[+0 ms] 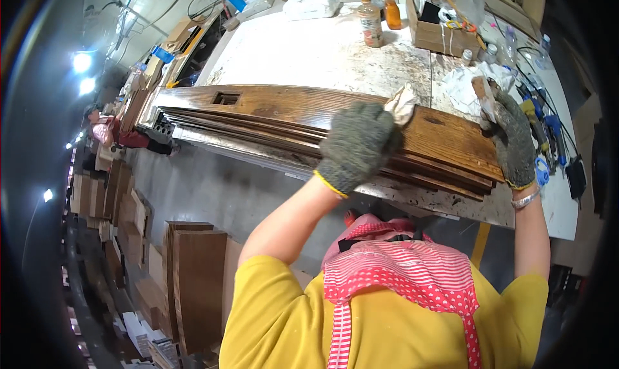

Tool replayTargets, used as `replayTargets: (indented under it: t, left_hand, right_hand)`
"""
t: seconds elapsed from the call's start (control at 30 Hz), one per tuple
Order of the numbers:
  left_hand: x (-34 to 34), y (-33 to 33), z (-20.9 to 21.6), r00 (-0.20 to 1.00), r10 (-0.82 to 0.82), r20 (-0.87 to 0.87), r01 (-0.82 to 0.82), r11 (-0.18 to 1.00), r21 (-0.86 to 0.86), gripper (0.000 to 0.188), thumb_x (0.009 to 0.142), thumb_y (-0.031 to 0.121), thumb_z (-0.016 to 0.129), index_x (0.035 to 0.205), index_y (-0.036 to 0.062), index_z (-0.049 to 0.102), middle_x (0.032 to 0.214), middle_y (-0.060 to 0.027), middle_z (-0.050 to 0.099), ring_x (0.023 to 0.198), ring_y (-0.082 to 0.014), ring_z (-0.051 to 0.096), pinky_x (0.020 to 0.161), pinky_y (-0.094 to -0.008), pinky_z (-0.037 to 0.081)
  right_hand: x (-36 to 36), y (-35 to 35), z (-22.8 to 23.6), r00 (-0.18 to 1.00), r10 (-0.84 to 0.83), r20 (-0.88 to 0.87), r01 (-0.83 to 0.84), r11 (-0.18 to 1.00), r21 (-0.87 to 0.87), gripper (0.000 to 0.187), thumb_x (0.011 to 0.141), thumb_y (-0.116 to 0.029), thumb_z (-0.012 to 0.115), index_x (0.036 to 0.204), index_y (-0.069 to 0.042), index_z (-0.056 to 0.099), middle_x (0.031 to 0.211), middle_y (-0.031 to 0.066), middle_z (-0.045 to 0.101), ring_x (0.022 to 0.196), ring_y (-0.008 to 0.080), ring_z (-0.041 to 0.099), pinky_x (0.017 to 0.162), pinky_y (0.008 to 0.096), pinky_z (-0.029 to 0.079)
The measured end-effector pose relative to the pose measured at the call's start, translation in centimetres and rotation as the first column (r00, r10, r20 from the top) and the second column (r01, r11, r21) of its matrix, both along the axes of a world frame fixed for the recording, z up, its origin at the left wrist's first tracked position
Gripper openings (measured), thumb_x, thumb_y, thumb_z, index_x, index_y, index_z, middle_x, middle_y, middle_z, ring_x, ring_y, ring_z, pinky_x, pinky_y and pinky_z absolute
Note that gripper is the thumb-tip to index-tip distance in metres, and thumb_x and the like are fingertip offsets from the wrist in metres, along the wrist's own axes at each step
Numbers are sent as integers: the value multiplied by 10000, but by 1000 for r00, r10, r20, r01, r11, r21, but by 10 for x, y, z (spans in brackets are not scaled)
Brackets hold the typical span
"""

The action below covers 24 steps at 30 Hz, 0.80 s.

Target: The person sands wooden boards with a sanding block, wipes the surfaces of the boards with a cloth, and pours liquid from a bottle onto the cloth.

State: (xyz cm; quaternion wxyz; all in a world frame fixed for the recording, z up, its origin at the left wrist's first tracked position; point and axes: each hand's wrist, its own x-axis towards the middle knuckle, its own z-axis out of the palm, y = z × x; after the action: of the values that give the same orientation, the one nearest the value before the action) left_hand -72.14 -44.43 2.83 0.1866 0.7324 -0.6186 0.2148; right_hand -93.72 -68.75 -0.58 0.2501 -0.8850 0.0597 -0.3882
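Observation:
A stack of brown stained wooden boards lies along the table's front edge, the top one with a rectangular cutout near its left end. My left hand, in a dark grey knit glove with a yellow cuff, rests closed on the top board. A crumpled cream cloth or paper sticks out from under its fingers. At the right end of the stack is my right hand, gloved alike, closed around a small brown block-like piece. Its fingers partly hide that piece, so its kind is unclear.
Crumpled white paper lies beyond my right hand, with hand tools and cables to the right. Two bottles and a cardboard box stand on the stained white table. Upright panels stand left; a person is farther off.

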Motion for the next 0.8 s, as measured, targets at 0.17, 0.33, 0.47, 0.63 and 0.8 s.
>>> replayTargets:
  t: [0.17,0.33,0.47,0.63,0.8]
  left_hand:
    - [140,92,-15,818,534,215,-542,840,-20,317,912,336,551,715,92,593,696,-143,584,596,-315,582,538,-454,473]
    - [150,78,29,889,439,-127,-435,898,60,245,912,240,586,1095,79,602,935,-140,629,807,-339,615,732,-440,515]
    - [45,-35,38,988,-137,-71,145,983,112,160,886,160,607,1002,56,642,978,-151,668,881,-361,649,795,-445,531]
    - [42,-57,27,994,-46,-97,82,911,404,212,860,233,608,912,31,644,948,-197,636,894,-381,625,818,-478,512]
    - [140,-5,36,996,90,-28,-62,843,534,227,860,190,596,953,-15,625,988,-241,640,943,-377,641,882,-468,512]
  right_hand:
    - [2,7,-2,984,57,168,-162,672,722,338,942,-33,580,1279,-8,566,1250,96,585,1036,159,626,846,285,562]
    - [15,19,6,991,-38,125,-70,650,757,333,972,-146,580,1251,35,564,1131,81,617,958,137,633,776,261,551]
    - [15,31,10,995,-31,97,-47,707,705,339,886,27,607,1220,-32,609,1150,99,645,1040,196,635,835,288,546]
    - [7,30,-3,969,-241,-51,246,944,220,483,784,151,625,1198,-97,644,1217,144,622,1087,257,625,855,301,554]
    - [3,28,-8,983,-175,-51,176,837,518,472,813,165,599,1209,-90,627,1289,152,567,1105,250,609,900,326,560]
